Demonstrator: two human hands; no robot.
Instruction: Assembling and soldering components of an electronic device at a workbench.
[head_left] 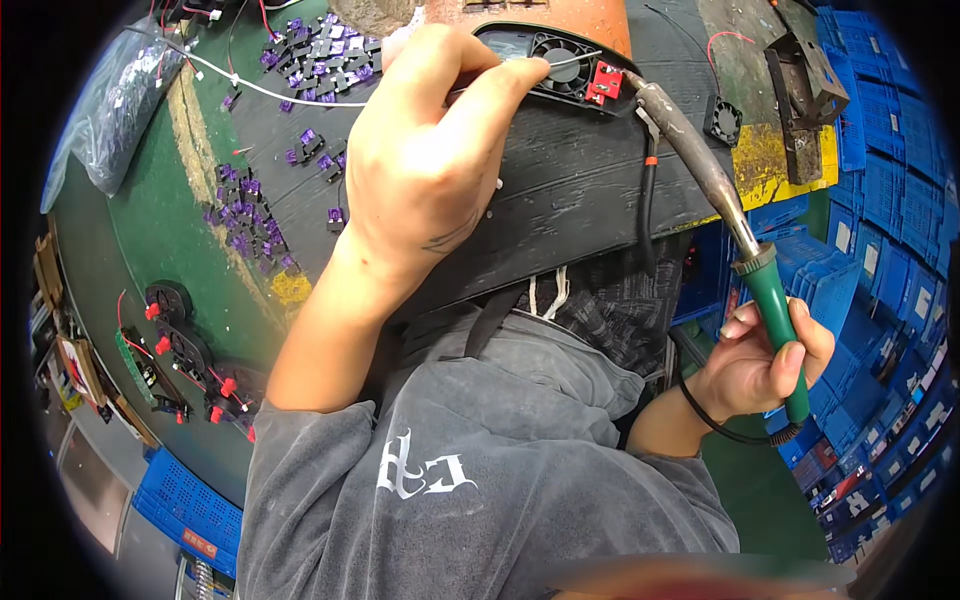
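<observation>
Where purple clips [240,215] scatter, green workbench [150,240] meets blue crates [880,190].

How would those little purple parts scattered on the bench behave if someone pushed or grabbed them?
The purple parts look tiny and blocky, so they would probably slide and scatter rather than roll. They seem light; a sweep could send many across the dark mat. Picking up a single one likely needs a fingertip pinch.

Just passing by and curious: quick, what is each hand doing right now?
Left hand: closed, pinching a thin solder wire over the small black fan.
Right hand: closed around the green handle of the soldering iron.
</observation>
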